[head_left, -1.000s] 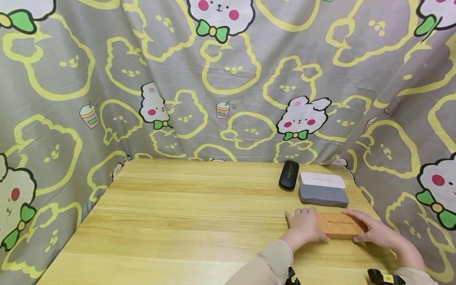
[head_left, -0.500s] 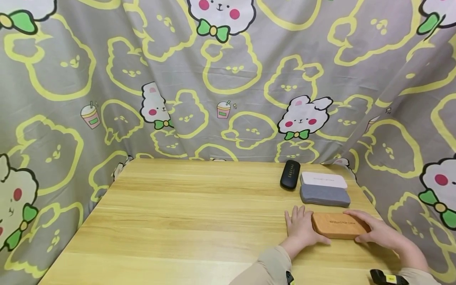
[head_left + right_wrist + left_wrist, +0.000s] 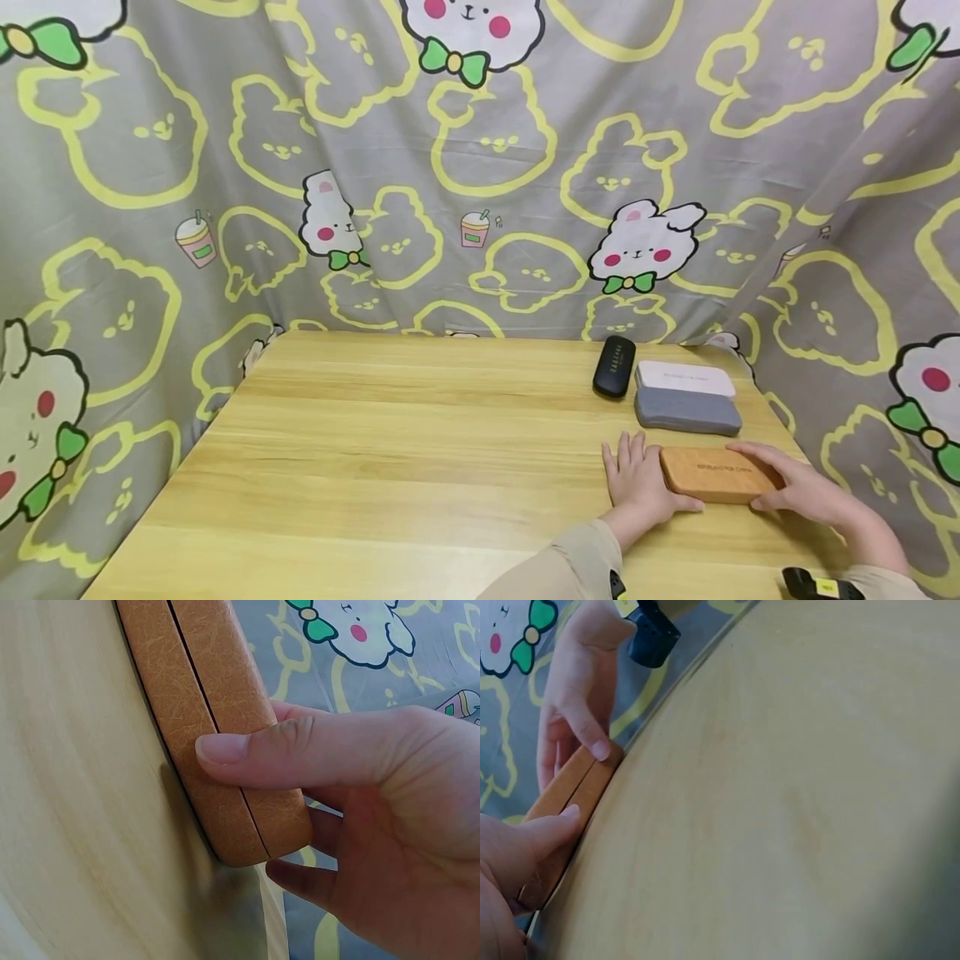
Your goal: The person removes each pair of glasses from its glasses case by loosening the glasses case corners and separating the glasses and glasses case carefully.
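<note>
An orange-brown glasses case point(image 3: 720, 473) with dark lettering lies on the table at the right, its lid closed. My right hand point(image 3: 806, 487) grips its right end, thumb on the front side and fingers behind. In the right wrist view the thumb presses across the seam of the case point(image 3: 184, 697). At the left end, my left hand point(image 3: 641, 483) rests with its fingers spread fairly straight. Its thumb point(image 3: 544, 836) lies along the front side in the left wrist view.
Behind the orange-brown case lie a grey glasses case point(image 3: 686, 410) and a white one point(image 3: 686, 377), side by side. A black glasses case point(image 3: 614, 367) lies to their left. The wooden table point(image 3: 375, 467) is bordered by a patterned curtain point(image 3: 517, 192).
My left hand has shifted from over the left part of the orange-brown case to its left end, uncovering more of the top. The right hand keeps its hold.
</note>
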`<action>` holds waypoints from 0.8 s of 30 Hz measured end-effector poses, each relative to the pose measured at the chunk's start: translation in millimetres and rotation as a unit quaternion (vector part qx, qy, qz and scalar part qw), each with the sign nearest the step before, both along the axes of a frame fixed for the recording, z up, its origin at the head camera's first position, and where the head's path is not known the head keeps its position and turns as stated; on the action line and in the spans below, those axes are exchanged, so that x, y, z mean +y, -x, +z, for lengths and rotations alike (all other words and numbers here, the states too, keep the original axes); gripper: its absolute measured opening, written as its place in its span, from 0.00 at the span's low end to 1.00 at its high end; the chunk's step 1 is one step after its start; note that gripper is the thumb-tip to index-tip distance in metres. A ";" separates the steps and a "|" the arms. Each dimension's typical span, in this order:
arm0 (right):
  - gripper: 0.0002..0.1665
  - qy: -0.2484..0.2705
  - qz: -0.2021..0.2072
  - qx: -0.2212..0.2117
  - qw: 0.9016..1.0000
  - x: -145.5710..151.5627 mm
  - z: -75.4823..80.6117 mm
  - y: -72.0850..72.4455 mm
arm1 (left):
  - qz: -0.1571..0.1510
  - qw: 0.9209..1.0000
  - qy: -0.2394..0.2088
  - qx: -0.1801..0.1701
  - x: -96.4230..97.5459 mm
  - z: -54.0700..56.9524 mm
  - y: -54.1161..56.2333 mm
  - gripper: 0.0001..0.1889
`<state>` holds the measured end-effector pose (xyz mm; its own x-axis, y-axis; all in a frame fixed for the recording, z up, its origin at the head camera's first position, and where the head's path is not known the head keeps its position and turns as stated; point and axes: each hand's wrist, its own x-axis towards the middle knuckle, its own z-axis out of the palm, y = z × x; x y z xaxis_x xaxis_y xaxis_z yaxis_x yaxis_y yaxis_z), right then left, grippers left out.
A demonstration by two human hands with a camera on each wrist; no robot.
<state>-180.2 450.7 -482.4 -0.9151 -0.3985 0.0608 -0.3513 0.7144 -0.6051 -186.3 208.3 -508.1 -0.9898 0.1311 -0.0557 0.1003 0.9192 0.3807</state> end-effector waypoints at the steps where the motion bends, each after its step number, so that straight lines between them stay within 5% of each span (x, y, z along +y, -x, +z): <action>1: 0.47 0.004 0.001 -0.004 1.000 -0.1 0.1 0.2 | 0.001 1.000 0.004 0.004 0.0 -0.2 -0.3 0.47; 8: 0.44 0.050 0.030 -0.028 0.998 1.5 3.0 4.0 | 0.008 1.000 0.011 0.014 -0.9 -1.5 -1.2 0.47; 24: 0.38 0.064 0.098 -0.198 0.973 19.2 24.4 33.3 | 0.008 1.000 0.003 0.020 0.6 -4.9 -0.9 0.45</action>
